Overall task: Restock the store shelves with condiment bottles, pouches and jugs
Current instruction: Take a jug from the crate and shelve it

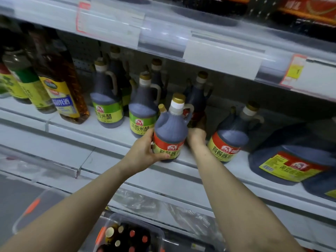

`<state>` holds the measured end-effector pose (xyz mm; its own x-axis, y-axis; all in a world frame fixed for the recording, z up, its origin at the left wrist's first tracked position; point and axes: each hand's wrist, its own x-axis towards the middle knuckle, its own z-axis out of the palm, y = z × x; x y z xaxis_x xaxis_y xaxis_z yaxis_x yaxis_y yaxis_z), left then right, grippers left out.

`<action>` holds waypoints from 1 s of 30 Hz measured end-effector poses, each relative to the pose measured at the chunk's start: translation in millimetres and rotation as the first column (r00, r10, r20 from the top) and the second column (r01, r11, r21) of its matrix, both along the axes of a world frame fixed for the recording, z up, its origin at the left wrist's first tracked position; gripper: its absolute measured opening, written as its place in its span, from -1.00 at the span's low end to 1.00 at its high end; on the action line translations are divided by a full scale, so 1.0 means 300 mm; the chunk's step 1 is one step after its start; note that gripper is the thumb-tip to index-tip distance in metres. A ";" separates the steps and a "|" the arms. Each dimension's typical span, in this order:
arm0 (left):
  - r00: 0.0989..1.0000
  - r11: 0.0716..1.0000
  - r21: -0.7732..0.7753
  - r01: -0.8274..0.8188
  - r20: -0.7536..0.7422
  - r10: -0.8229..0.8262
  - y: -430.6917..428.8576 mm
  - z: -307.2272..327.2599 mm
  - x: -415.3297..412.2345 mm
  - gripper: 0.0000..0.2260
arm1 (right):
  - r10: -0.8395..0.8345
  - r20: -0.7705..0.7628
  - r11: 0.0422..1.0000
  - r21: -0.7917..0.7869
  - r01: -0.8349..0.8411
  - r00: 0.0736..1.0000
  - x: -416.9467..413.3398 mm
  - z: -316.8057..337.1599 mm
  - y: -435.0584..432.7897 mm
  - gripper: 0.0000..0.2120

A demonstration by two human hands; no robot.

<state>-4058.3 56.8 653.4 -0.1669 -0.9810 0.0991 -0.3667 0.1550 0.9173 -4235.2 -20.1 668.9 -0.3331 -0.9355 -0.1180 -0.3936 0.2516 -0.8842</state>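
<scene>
Your left forearm point(76, 211) and right forearm point(241, 206) reach up to a red-label jug point(171, 128) of dark liquid, whose base is at the front edge of the white shelf point(109, 135); you cannot tell whether it rests there or is just lifted. Your left hand point(145, 151) grips the jug low on its left side, thumb across the label's bottom edge and fingers curled round behind. Your right hand point(197, 132) lies just right of the jug and behind it, against the base of a rear jug point(197, 99); its fingers are hidden, so you cannot tell whether it grasps or only touches. Just left of the jug stand two green-label jugs point(107, 104), with more of them behind. Farther left is a tall amber bottle point(61, 84). Right of the jug, apart from it, stands another red-label jug point(229, 135), and beyond that a large jug point(291, 160) with a yellow label. Below the jug, between your arms, a clear bin point(109, 218) holds bottles seen cap-up.
</scene>
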 end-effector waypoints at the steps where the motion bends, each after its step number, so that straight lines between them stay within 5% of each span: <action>1: 1.000 1.000 -0.003 -0.003 0.005 0.003 -0.001 0.000 0.004 -0.29 | -0.006 -0.005 1.000 -0.024 0.006 1.000 0.000 -0.007 -0.004 -0.53; 5: 1.000 1.000 0.007 0.003 0.004 -0.003 -0.006 0.000 0.018 -0.30 | -0.016 0.021 0.996 0.082 0.015 1.000 0.010 -0.002 -0.012 -0.45; 10: 1.000 1.000 0.024 0.003 0.017 -0.003 -0.009 0.005 0.016 -0.29 | 0.019 -0.249 1.000 0.000 -0.019 0.968 -0.002 0.015 0.008 -0.28; 16: 1.000 1.000 0.000 -0.021 0.022 0.021 -0.026 -0.004 0.000 -0.32 | 0.003 -0.106 1.000 -0.020 -0.005 0.994 0.014 -0.010 0.145 -0.71; 21: 0.999 0.997 -0.066 -0.028 0.032 0.031 -0.048 0.002 -0.041 -0.35 | 0.060 0.050 0.981 -0.187 -0.049 0.997 0.039 -0.006 0.276 -0.64; 30: 0.998 0.997 -0.073 0.004 0.056 0.000 -0.097 0.016 -0.103 -0.33 | 0.055 -0.004 0.973 -0.226 -0.054 0.998 0.006 0.023 0.302 -0.49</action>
<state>-4089.0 27.7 658.3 -0.1764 -0.9712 0.1605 -0.4170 0.2214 0.8815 -4233.3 70.5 675.8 -0.2809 -0.9547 0.0979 -0.3992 0.0234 -0.9166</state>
